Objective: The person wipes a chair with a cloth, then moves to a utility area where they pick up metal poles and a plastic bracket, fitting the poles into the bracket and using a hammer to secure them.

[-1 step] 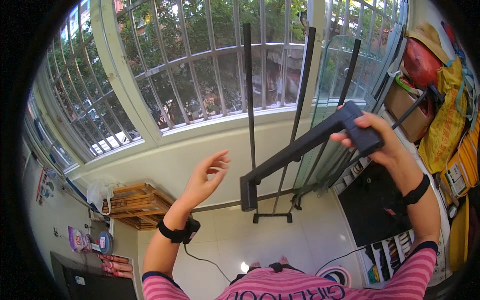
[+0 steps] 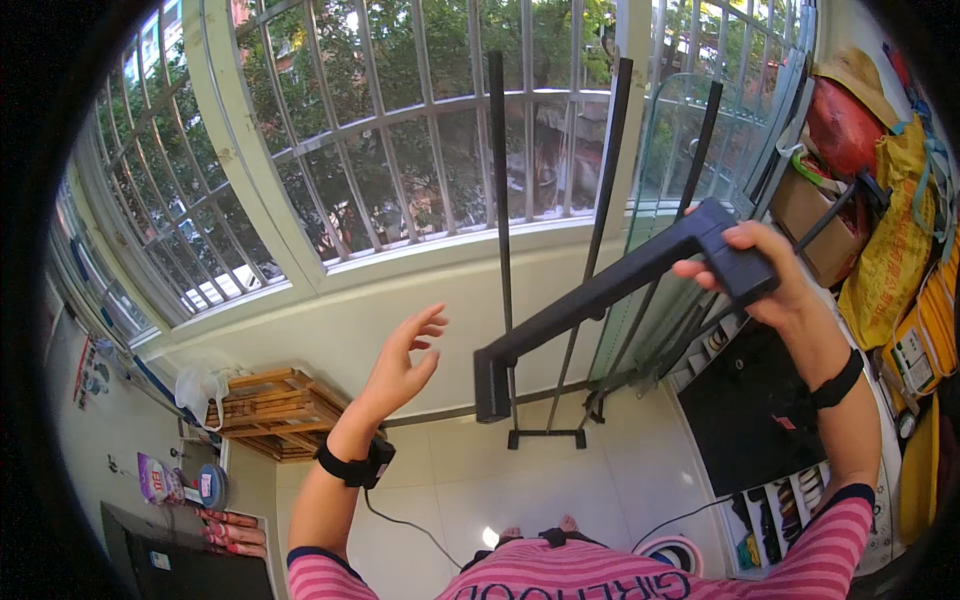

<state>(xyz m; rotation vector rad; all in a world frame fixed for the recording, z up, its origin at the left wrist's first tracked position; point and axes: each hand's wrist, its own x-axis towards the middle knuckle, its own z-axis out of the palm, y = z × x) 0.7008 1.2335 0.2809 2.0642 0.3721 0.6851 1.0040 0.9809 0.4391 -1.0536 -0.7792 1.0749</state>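
Note:
My right hand is wrapped round one bent end of a black bar, which has a short, thick arm at each end. The bar slants down to the left in mid-air, its other end hanging free over the floor. My left hand is open, thumb apart from the slightly curled fingers. It holds nothing and is a little left of the bar's free end, not touching it. Behind the bar stand thin black upright posts, one of them rising from a low black foot on the floor.
Glass panels stand by the barred window. Wooden folded slats with a white plastic bag are at left. A shoe rack, black panel and yellow sack line the right. Cables trail from my wristbands.
My left hand has drawn slightly left, away from the bar. The bar's free end has shifted a little left, and my right hand has moved slightly to the right.

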